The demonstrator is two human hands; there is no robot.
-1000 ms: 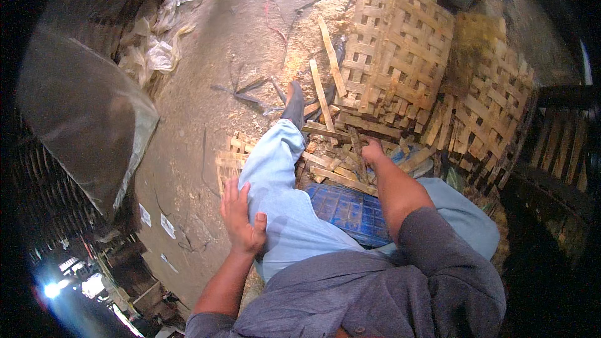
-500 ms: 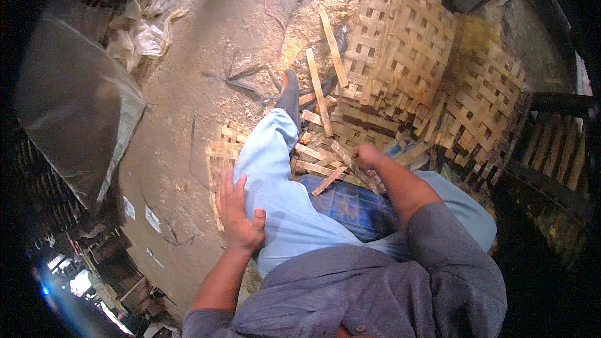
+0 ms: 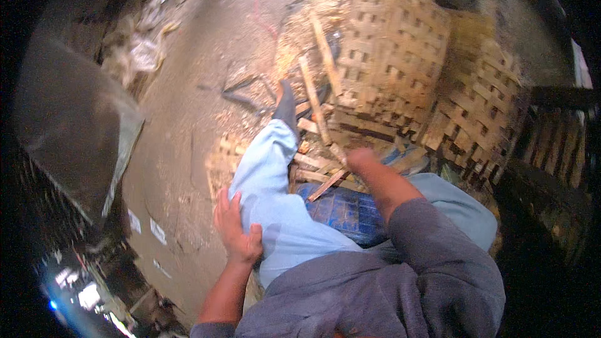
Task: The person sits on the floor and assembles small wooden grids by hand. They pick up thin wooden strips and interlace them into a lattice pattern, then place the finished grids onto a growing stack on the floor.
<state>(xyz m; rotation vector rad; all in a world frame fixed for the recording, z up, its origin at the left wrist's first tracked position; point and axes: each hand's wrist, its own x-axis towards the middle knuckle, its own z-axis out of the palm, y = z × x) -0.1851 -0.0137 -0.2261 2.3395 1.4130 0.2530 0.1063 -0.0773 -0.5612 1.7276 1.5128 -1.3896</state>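
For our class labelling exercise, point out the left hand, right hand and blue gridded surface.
Left hand [image 3: 236, 233], head view: back of hand.
Right hand [image 3: 361, 160], head view: blurred back of hand.
Blue gridded surface [image 3: 348, 213], head view: visible middle.

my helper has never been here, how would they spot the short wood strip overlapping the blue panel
Start at the blue gridded panel framed by the pale blue trousers. At its upper left, left of the right hand, lies a short wood strip. It slants down to the left, while the two long loose strips farther up slant down to the right.
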